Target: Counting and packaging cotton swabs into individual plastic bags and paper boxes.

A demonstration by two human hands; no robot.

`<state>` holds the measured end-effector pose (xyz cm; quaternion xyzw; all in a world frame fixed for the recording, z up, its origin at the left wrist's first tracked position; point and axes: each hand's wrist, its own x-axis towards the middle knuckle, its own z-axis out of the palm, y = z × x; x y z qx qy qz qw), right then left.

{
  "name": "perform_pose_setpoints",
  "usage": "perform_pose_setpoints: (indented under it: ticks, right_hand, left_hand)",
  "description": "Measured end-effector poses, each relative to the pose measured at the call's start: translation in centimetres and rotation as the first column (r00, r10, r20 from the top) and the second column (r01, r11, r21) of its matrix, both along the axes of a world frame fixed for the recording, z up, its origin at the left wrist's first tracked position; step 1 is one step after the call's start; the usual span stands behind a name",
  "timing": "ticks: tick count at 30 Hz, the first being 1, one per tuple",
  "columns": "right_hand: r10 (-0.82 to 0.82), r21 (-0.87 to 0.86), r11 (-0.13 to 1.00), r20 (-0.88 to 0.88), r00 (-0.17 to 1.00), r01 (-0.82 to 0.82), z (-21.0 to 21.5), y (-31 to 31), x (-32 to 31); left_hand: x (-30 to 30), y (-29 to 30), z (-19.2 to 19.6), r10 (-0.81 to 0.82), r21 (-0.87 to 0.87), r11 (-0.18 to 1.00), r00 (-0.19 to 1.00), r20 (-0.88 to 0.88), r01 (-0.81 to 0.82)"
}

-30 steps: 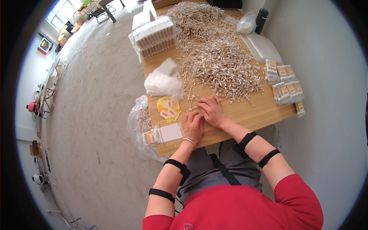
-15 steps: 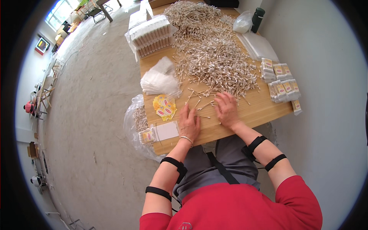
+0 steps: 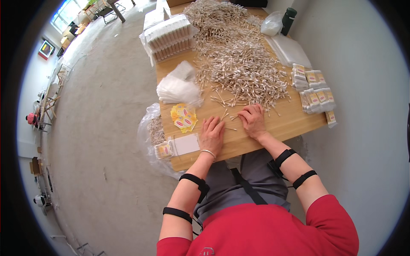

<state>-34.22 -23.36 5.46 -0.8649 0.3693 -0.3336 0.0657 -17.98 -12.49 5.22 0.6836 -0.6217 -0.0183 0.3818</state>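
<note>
A big heap of cotton swabs (image 3: 245, 70) with wooden sticks and white tips covers the middle of the wooden table. At its near edge my left hand (image 3: 212, 135) rests with bent fingers, and a loose swab (image 3: 224, 114) sticks out at its fingertips. Facing it, my right hand (image 3: 254, 123) has its fingers pinched together on a swab (image 3: 234, 117) whose white tip points left. Another single swab lies between the hands. Left of my left hand are a white card (image 3: 186, 144) and a clear pack of swabs (image 3: 163, 150) with a yellow label.
Yellow labels (image 3: 184, 117) and white plastic sleeves (image 3: 179, 85) lie at the left. Behind them stand stacked swab packs (image 3: 168, 36). Finished-looking packs (image 3: 316, 100), flat clear bags (image 3: 288, 51) and a dark green bottle (image 3: 288, 21) line the right side, near the wall.
The fingers of my right hand have drawn together and moved slightly down. Several loose swabs between my hands have shifted, some up toward the heap. My left hand has barely moved.
</note>
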Motion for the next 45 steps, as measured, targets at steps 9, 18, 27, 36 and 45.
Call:
perform_pose_setpoints:
  ticks: [9,18,27,36,45]
  right_hand:
    - [-0.169,-0.017,0.986,-0.055,0.984,0.168,0.1,-1.0,0.2]
    - [0.143,0.077,0.987,-0.041,0.989,-0.139,0.7,1.5,4.5]
    - [-0.081,0.041,0.996,-0.074,0.994,0.084,0.6,-2.6,7.9]
    - [0.199,0.188,0.965,-0.060,0.978,-0.185,0.9,1.2,4.4]
    - [0.236,0.059,0.971,-0.047,0.970,-0.234,1.7,0.9,-2.5]
  left_hand:
    - [0.3,0.4,-0.2,-0.091,-0.053,0.995,0.988,-0.127,0.085]
    - [-0.3,0.3,0.4,-0.013,-0.009,1.000,0.990,-0.143,0.012]
    - [0.2,0.3,-0.5,-0.064,0.094,0.993,0.998,-0.020,0.066]
    - [-0.1,0.3,0.6,-0.016,0.082,0.997,1.000,0.022,0.014]
    - [-0.1,0.1,-0.1,-0.032,-0.017,0.999,0.997,-0.066,0.031]
